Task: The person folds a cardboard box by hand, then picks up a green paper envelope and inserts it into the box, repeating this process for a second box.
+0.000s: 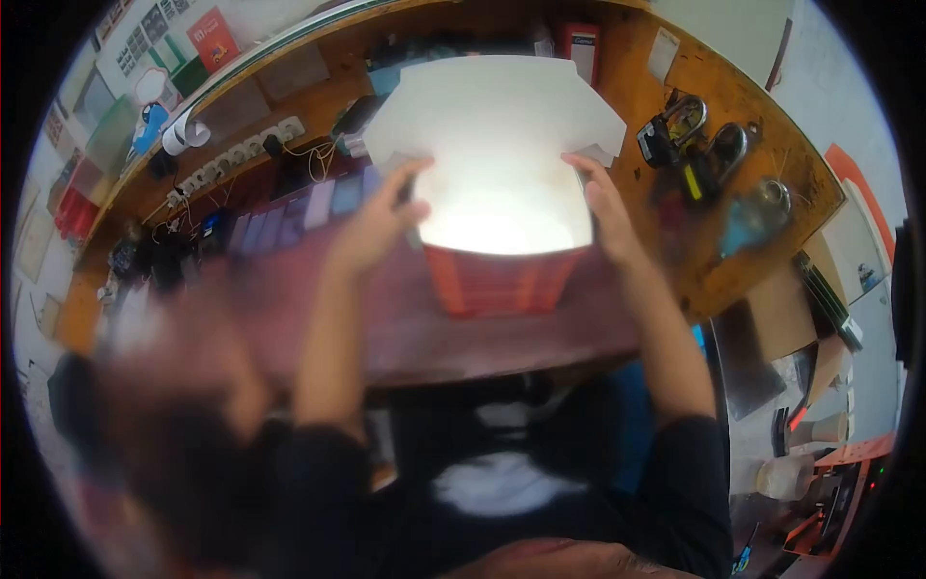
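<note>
two hands hold an open box above or on the bench

we see one open box (506, 193) in the middle of the view, white and very bright on the inside, red on the outer side which faces our body. its white flaps are spread outward at the far part. our left hand (381, 217) is grasping the box at its left side, with the thumb and the fingers apart from each other along the edge. our right hand (603, 207) is grasping the opposite side, with the fingertips at the edge. the bottom of the box is over the dark red bench (386, 323), but we cannot tell if it touches the surface.

to the left of the box, behind our left hand, there is a row of flat bluish and purple items (289, 212). farther back we see white sockets (241, 154) in a line, with cables near them, and a roll of white paper (183, 133). behind the box, a little to the right, stands a red binder (581, 48). to the right, padlocks (685, 116) are against a wooden board (743, 87). at the lower left, close to our left arm, there is another person (183, 425), who is too blurred for telling more.
</note>
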`<state>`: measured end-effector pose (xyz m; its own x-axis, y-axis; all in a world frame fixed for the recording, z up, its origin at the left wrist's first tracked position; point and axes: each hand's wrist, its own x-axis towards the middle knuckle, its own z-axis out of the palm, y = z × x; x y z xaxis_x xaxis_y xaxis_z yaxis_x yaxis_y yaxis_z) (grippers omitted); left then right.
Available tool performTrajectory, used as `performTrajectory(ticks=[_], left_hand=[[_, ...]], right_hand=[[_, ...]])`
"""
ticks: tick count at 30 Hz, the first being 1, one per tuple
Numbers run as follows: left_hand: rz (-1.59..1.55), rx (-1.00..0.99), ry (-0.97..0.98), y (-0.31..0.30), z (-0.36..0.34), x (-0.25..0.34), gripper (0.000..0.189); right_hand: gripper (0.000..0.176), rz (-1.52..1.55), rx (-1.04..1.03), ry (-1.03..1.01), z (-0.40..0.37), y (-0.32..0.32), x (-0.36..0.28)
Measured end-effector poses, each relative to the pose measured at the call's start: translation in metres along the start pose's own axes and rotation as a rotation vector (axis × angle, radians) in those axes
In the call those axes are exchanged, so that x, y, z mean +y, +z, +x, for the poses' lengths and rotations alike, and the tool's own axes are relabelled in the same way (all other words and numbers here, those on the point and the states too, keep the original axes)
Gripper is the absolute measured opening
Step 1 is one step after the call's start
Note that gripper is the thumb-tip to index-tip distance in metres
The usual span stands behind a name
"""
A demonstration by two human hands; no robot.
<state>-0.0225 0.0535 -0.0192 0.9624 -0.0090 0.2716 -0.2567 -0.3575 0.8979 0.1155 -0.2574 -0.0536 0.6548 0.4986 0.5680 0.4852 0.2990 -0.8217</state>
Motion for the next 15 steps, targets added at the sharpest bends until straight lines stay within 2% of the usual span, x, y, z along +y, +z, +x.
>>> performTrajectory(ticks=[2,5,7,11,14,15], left_hand=[[0.012,0.009,-0.007,0.002,0.000,-0.006,0.077],[0.002,0.026,0.014,0.007,0.001,-0.003,0.077],[-0.060,0.009,0.058,0.011,-0.003,-0.005,0.079],[0.043,0.025,0.019,0.011,-0.008,-0.010,0.083],[0.048,0.122,0.043,0.016,-0.015,-0.011,0.082],[0.055,0.180,0.071,0.018,-0.020,-0.014,0.080]], right_hand=[[0.045,-0.134,0.011,0.097,0.004,-0.004,0.007],[0.046,-0.035,0.043,0.216,0.009,-0.001,-0.002],[0.046,-0.057,0.006,0.196,0.003,0.000,-0.007],[0.046,-0.142,0.020,0.107,-0.004,0.000,-0.004],[0.045,-0.417,0.204,0.088,-0.025,0.018,-0.047],[0.041,-0.527,0.193,-0.037,-0.035,0.014,-0.063]])
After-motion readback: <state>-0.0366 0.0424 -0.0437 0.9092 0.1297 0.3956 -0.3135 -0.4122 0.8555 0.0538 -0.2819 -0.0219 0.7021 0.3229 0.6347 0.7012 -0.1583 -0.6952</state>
